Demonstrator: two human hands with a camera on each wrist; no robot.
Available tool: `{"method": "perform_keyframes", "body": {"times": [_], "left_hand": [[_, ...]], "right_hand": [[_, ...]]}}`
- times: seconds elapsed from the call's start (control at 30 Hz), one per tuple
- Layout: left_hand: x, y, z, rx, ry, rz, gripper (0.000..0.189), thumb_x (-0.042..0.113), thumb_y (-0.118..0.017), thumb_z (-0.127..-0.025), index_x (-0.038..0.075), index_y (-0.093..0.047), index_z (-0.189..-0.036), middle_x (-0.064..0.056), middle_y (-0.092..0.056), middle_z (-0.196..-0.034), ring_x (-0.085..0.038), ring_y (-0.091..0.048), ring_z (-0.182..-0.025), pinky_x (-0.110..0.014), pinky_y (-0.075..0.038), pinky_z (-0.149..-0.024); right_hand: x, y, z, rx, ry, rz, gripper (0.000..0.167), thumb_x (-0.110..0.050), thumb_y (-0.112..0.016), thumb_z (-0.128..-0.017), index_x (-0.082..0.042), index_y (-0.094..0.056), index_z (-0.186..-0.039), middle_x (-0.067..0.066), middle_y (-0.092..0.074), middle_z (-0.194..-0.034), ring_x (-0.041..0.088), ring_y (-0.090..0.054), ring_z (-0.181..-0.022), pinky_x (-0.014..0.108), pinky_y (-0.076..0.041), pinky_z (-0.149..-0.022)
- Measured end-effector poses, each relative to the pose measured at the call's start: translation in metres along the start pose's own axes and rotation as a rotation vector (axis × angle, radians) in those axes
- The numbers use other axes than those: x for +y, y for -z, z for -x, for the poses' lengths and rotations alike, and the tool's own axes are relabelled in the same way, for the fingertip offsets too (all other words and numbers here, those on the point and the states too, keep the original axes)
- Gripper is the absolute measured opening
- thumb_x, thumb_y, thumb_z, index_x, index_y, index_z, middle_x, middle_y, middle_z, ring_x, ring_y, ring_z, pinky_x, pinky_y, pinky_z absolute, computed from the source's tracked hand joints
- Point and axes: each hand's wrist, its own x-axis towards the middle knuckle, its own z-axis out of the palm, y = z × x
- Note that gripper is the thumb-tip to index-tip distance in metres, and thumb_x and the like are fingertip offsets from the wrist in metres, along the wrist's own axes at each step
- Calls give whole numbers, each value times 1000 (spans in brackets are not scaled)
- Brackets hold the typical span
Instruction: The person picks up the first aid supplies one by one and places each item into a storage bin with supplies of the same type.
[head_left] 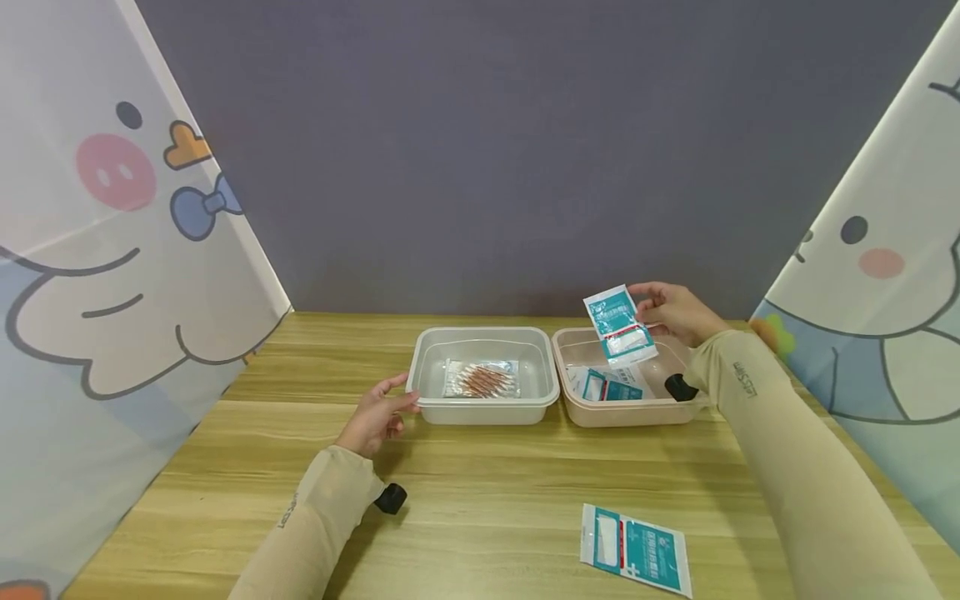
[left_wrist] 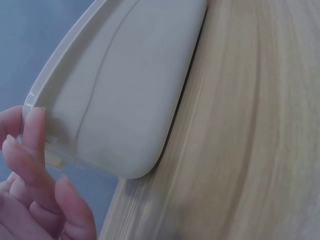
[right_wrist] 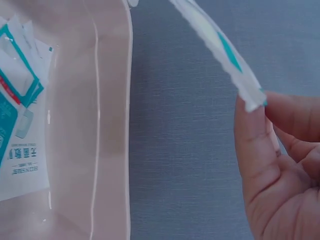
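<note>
My right hand (head_left: 678,313) pinches a teal-and-white dressing packet (head_left: 619,325) by its edge, above the pink plastic bin (head_left: 630,414). In the right wrist view the packet (right_wrist: 225,55) is seen nearly edge-on between thumb and fingertips. Several similar packets (right_wrist: 20,110) lie inside that bin. At the white plastic bin (head_left: 483,413), my left hand (head_left: 375,415) grips the rim at the near left corner. The left wrist view has its fingers (left_wrist: 35,130) on the rim. A clear pack of brown-tipped cotton swabs (head_left: 482,380) lies in the white bin.
Another teal-and-white packet (head_left: 637,550) lies flat on the wooden table (head_left: 465,517), nearer to me. The bins stand side by side near the table's back edge, before a grey panel (head_left: 525,167). Cartoon-printed sheets (head_left: 120,250) flank both sides.
</note>
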Motion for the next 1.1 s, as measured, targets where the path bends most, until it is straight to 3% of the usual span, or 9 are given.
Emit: {"method": "perform_keyframes", "body": {"times": [0.17,0.4,0.73,1.1], "left_hand": [[-1,1,-2,3,1,4,55,9,-57,-96,5,-34,-146,5,-64,-69,-2,-42,-41,-18,-38,-47],[-2,1,-1,7,12,4,55,8,-58,-96,5,-35,-146,4,-64,-69,-2,-42,-41,-18,-38,-46],[4,0,0,-1,3,24,55,8,-57,-96,6,-35,-146,3,-63,-71,-1,-42,-41,-16,-37,-44],[0,0,0,4,9,9,56,10,-59,-95,6,-36,-146,4,-63,-71,-2,-42,-41,-17,-38,-45]], "right_hand": [[-6,-1,-7,-10,-18,26,55,5,-46,-96,3,-27,-148,4,-53,-91,13,-55,-79,26,-52,-68],[-7,-3,-16,-107,8,70,55,11,-44,-92,5,-30,-145,8,-51,-92,17,-53,-78,31,-52,-71],[-10,-9,-28,-196,27,167,48,8,-46,-91,7,-40,-138,8,-52,-92,18,-54,-82,32,-52,-70],[6,-13,-38,-268,-32,250,45,6,-51,-90,6,-47,-135,6,-55,-89,14,-47,-69,24,-41,-57]]}}
